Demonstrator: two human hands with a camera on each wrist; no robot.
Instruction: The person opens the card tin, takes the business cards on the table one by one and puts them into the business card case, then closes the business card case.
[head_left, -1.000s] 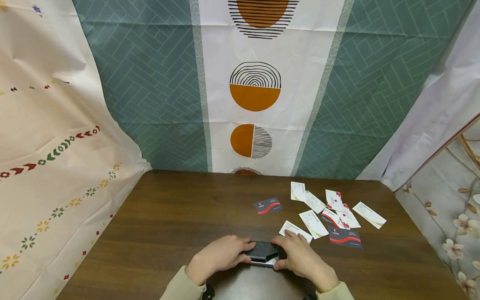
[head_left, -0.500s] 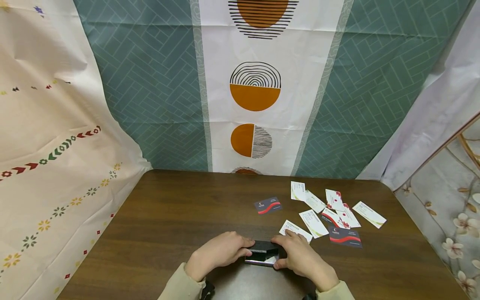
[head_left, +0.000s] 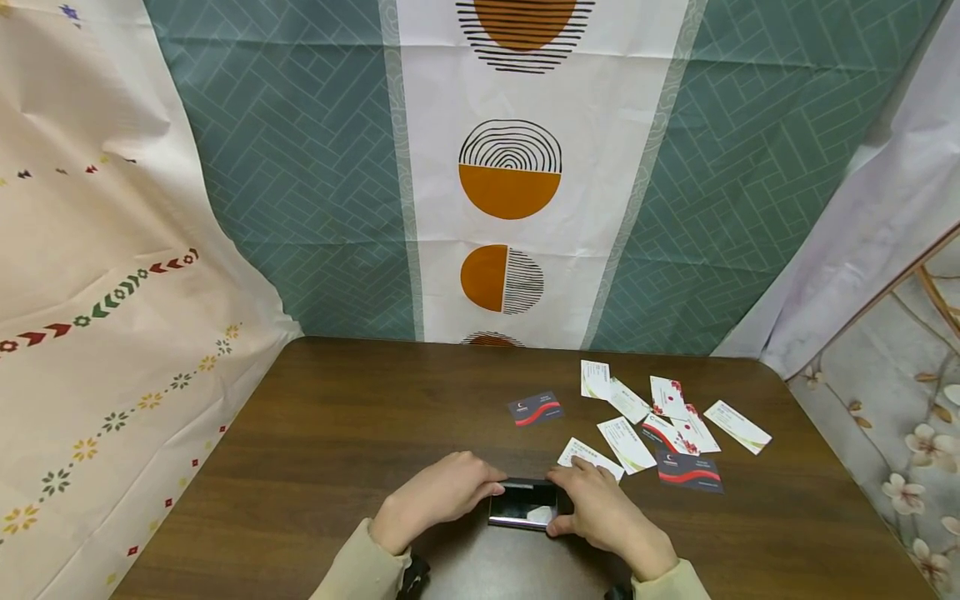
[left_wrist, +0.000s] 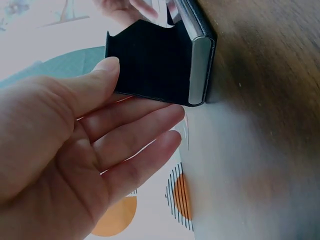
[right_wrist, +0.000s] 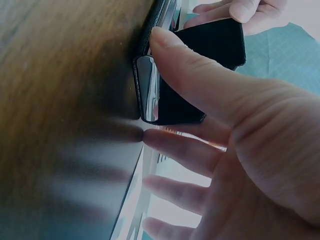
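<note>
A black business card case [head_left: 513, 506] with a metal frame lies on the table between both hands, its flap raised on the far side. My left hand [head_left: 442, 504] pinches the flap [left_wrist: 150, 65], thumb on the inner face and fingers behind. On the right, my right hand [head_left: 603, 521] grips the case, the thumb [right_wrist: 175, 50] on its near metal edge and a finger behind. Inside shows a pale patch; whether it is a card or a reflection I cannot tell.
Several loose business cards lie right of centre, some overlapping, with a white card [head_left: 589, 458] just beyond my right fingers. A dark card [head_left: 536, 409] with a red stripe lies farther back alone. Patterned cloth [head_left: 330, 208] hangs behind the brown table [head_left: 337, 433].
The case's flap has swung up and away from me, with my left hand lifting it, so the inside now shows. My right hand has stayed on the case.
</note>
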